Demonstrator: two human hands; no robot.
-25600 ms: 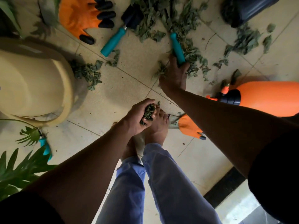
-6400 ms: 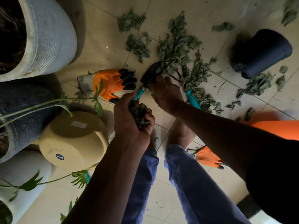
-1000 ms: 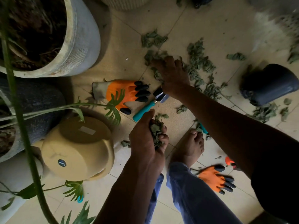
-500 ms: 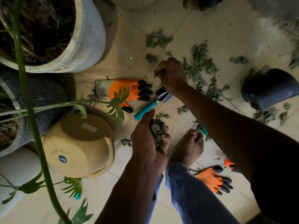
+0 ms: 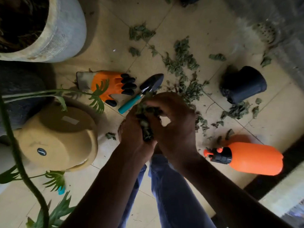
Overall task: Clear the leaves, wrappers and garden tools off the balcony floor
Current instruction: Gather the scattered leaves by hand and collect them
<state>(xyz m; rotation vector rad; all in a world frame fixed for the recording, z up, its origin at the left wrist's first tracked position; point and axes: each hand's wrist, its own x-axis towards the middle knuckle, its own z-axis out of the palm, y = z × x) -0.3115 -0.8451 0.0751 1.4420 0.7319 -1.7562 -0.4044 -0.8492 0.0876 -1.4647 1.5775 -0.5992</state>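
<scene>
Head view, hands (image 5: pixel 158 122) gripping leaves (image 5: pixel 145 122), label unreadable

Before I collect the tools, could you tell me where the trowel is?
The teal-handled black trowel lies on the floor tiles mid-frame, between the orange glove and the scattered leaves.

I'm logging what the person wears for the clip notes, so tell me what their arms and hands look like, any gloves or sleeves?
Both arms are bare from wrist to as far up as the frame shows; no sleeve is visible. The left hand and right hand wear no gloves, and no rings, watch or bracelet can be made out in the dim light. Blue trousers show below the arms. An orange work glove with black fingertips lies unworn on the floor.
</scene>
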